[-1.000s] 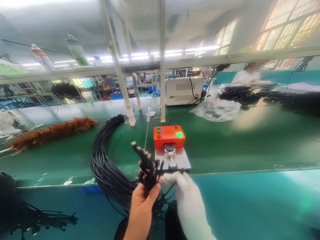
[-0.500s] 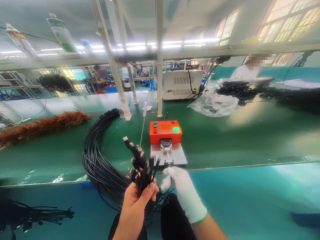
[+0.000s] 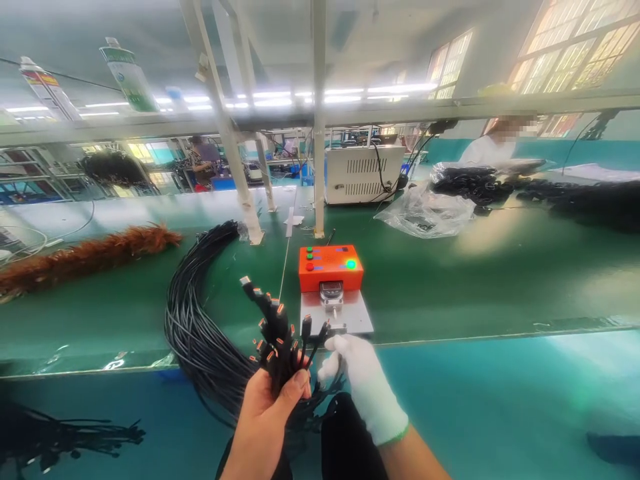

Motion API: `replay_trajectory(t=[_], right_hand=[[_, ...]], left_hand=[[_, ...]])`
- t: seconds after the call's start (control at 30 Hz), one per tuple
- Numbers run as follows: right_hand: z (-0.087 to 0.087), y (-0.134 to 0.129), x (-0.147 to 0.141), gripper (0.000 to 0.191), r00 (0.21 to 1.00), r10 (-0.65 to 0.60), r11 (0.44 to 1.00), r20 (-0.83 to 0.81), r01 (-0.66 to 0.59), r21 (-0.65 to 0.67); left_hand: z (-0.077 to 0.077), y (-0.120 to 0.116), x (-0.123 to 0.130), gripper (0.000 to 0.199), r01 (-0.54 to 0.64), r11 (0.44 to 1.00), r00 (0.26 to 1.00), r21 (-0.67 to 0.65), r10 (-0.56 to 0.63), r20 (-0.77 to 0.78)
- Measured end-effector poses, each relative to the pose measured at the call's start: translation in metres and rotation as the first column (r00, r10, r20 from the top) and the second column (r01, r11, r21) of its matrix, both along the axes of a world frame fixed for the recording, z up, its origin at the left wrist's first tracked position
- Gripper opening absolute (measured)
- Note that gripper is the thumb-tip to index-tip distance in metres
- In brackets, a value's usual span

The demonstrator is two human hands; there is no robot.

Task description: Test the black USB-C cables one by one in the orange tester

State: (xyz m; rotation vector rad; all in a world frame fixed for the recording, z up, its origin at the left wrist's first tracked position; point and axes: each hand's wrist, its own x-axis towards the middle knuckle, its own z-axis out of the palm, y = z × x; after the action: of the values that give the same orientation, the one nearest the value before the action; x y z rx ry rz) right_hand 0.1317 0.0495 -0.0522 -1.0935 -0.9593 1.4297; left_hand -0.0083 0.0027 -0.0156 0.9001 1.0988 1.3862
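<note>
My bare left hand [image 3: 275, 400] is closed around a bunch of black cables [image 3: 280, 333]. Their plugs fan upward, several with orange tips and one with a bare metal end. My right hand [image 3: 363, 383], in a white glove with a green cuff, has its fingers pinched at the front edge of a metal plate [image 3: 360, 320]. Whatever is between those fingertips is hidden. On the plate, a small dial gauge [image 3: 331, 291] sits before an orange box [image 3: 330, 267] with green and red buttons and a lit green lamp.
A long bundle of black cable [image 3: 195, 307] curves over the green bench [image 3: 450, 287] on the left. Behind it lies a brown bristly strip [image 3: 90, 257]. Shelf posts [image 3: 320, 133] and a white vented case [image 3: 365, 175] stand further back. A clear bag [image 3: 430, 210] lies right, near a person [image 3: 493, 147].
The plugs in my left hand have spread slightly, with one now beside the gloved fingertips. My right hand stays by the plate with little movement. The view has tilted slightly.
</note>
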Motion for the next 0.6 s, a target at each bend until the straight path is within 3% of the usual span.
replay_trajectory(t=[0.1,0.13,0.2,0.23,0.27,0.3,0.37,0.43,0.47,0.6], right_hand=[[0.002,-0.004,0.009,0.031,0.944,0.129,0.992,0.303,-0.121,-0.043],[0.002,-0.005,0.014,0.029,0.876,0.16,0.987,0.455,-0.137,-0.082],[0.004,-0.01,0.024,0.032,0.667,0.131,0.99,0.734,-0.056,-0.126],[0.006,-0.013,0.028,0.033,0.568,0.079,0.994,0.82,0.014,-0.105],[0.01,-0.017,0.031,0.033,0.52,0.019,0.996,0.854,0.063,-0.061],[0.016,-0.021,0.032,0.031,0.541,-0.037,0.997,0.84,0.081,-0.009],[0.03,-0.028,0.027,0.031,0.713,-0.105,0.993,0.693,0.041,0.108],[0.044,-0.034,0.016,0.031,0.914,-0.079,0.978,0.398,-0.006,0.207],[0.048,-0.035,0.01,0.028,0.965,-0.06,0.973,0.255,-0.001,0.231],[0.045,-0.032,-0.004,0.021,0.988,-0.086,0.989,-0.125,0.1,0.106]], left_hand=[[0.003,0.0,0.002,0.016,-0.014,1.0,1.0,-0.01,0.014,-0.002],[0.004,-0.001,0.003,0.016,-0.016,1.0,1.0,-0.019,0.016,-0.004],[0.006,-0.002,0.004,0.016,-0.012,0.999,1.0,-0.032,0.012,-0.008],[0.006,-0.002,0.005,0.017,-0.004,0.999,1.0,-0.035,0.004,-0.009],[0.006,-0.002,0.006,0.017,0.007,0.999,1.0,-0.033,-0.007,-0.012],[0.005,-0.001,0.006,0.017,0.016,0.999,1.0,-0.031,-0.017,-0.02],[0.0,0.0,0.008,0.017,0.044,0.999,0.998,-0.027,-0.046,-0.053],[-0.006,0.002,0.009,0.017,0.083,0.996,0.991,-0.03,-0.085,-0.099],[-0.009,0.002,0.01,0.017,0.091,0.995,0.989,-0.031,-0.094,-0.112],[-0.01,0.0,0.009,0.017,-0.007,1.0,0.996,0.001,0.007,-0.089]])
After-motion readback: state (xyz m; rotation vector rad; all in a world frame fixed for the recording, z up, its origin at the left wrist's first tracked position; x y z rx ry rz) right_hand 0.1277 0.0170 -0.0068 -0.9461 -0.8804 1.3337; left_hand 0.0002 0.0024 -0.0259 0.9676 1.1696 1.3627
